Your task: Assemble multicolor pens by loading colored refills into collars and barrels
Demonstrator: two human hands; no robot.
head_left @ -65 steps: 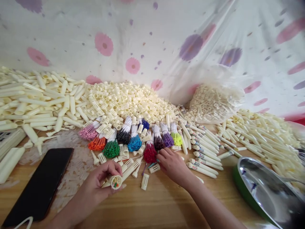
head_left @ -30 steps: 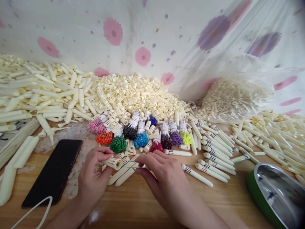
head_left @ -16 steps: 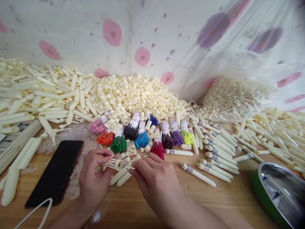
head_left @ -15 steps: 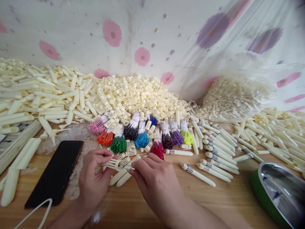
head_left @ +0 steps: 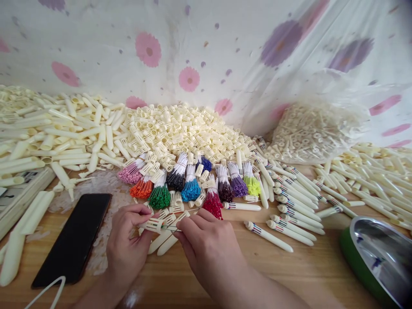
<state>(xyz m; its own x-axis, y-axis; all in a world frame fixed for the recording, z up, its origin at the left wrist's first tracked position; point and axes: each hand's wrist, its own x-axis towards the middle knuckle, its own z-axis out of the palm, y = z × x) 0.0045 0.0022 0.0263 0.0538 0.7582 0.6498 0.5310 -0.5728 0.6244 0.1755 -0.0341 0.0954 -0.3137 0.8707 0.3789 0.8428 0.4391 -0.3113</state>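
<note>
My left hand (head_left: 127, 244) pinches a cream slotted pen sleeve (head_left: 153, 225) lying sideways, its open end facing right. Green and dark bits of colour show in its slots. Thin pen refills (head_left: 170, 228) run from that open end to my right hand (head_left: 209, 244), whose thumb and fingers are closed on them; how many is hard to make out. Just beyond my hands stand bundles of coloured refills, among them green (head_left: 160, 195), light blue (head_left: 191, 189) and red (head_left: 213, 206). Two cream pen barrels (head_left: 169, 244) lie on the table between my hands.
Cream slotted sleeves (head_left: 186, 128) and barrels (head_left: 64, 124) are heaped at the back. Assembled multicolour pens (head_left: 299, 206) lie at right, with a bag of small parts (head_left: 318, 133) behind. A black phone (head_left: 74, 240) lies left; a green-sided metal container (head_left: 380, 257) stands front right.
My right hand has edged left towards the sleeve, and the refills between hand and sleeve look shorter. Green now shows inside the sleeve's slots. The camera view has shifted slightly.
</note>
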